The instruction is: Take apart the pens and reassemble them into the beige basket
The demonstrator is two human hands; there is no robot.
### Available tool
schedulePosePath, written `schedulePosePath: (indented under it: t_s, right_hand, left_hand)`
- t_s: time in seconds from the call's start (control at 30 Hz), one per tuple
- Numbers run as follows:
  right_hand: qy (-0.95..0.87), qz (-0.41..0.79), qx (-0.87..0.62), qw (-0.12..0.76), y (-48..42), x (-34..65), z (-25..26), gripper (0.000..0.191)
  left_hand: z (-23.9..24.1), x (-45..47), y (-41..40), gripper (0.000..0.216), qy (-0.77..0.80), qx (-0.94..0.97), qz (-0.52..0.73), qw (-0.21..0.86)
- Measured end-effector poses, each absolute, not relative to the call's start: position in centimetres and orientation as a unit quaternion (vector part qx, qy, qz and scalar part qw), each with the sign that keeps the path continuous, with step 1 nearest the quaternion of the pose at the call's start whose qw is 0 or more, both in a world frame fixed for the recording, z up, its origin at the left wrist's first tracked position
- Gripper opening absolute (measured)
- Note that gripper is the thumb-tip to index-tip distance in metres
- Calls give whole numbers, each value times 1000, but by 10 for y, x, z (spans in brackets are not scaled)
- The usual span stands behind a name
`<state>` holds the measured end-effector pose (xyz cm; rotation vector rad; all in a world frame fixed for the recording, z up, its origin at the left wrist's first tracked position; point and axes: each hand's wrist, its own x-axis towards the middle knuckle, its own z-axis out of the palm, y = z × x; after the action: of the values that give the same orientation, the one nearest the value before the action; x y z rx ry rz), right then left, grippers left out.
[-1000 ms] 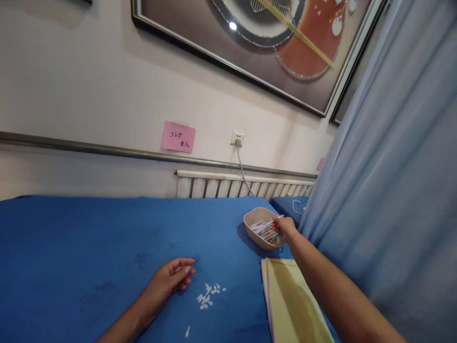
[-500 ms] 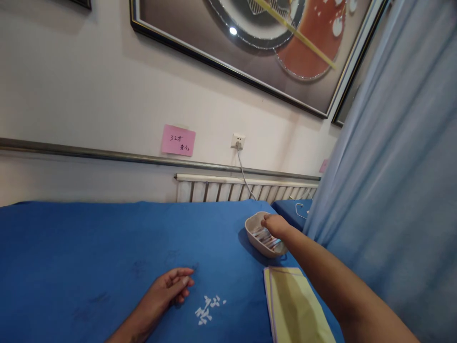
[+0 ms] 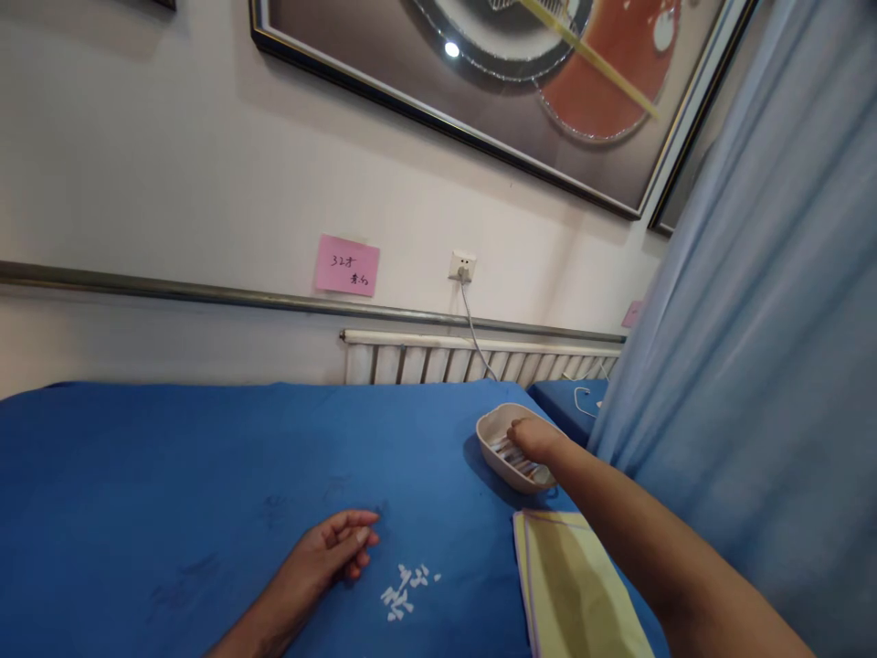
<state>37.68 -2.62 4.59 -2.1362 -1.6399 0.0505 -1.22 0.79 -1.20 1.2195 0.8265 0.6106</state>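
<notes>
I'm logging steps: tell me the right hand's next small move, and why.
Probably pinch one of the slim packets and lift it out: the right hand sits in the beige tray over them, while the left hand rests on the blue sheet.

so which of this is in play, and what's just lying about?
In play: right hand in the beige bowl of small sticks; left hand resting beside the white bits on the blue cloth.
Lying about: yellow folder, pink note, wall plug, curtain, framed picture.
</notes>
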Motion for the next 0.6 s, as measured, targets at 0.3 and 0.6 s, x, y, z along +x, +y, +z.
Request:
schedulePosePath:
  t_s: [0.3, 0.6]
  right_hand:
    - [-619, 17, -768, 163, -44, 358, 64, 15]
    - [-750, -32, -632, 195, -95, 242, 62, 33]
  left_hand:
    - [2, -12, -2, 47, 378, 559, 286, 681]
    - [9, -9, -13, 44, 375, 636, 274, 616]
